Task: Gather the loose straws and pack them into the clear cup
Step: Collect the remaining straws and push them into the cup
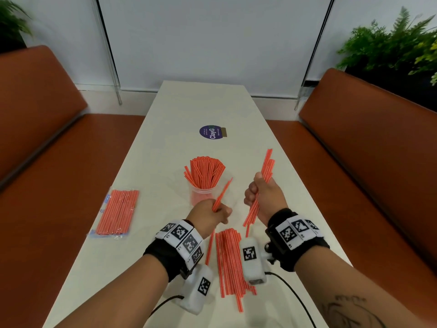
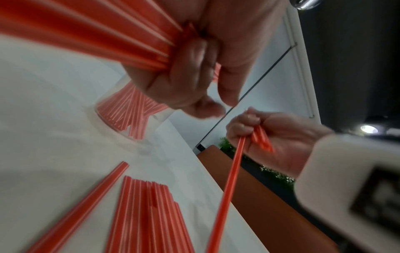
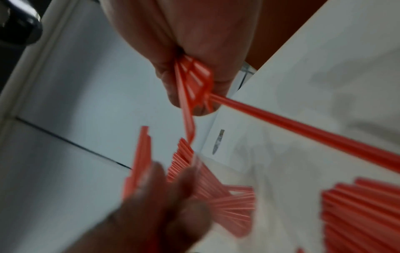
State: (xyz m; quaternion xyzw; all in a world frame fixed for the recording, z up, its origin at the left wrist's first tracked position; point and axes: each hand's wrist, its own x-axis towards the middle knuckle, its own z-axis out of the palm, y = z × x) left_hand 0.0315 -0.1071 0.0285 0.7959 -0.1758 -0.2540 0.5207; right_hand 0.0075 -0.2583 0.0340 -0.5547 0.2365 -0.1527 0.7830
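Over the white table we've got both fists busy: our right hand clenched around a bunch of red straws, our left hand gripping a few more, just beside the clear cup already crammed with straws, loose straws lying under our wrists.

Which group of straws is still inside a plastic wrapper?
The wrapped pack lying flat at the table's left edge. The others are bare: some in the clear cup, some loose on the table, some in the hands.

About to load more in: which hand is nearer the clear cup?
Left. The left hand holds straws just in front of the clear cup; the right hand grips its bundle off to the cup's right.
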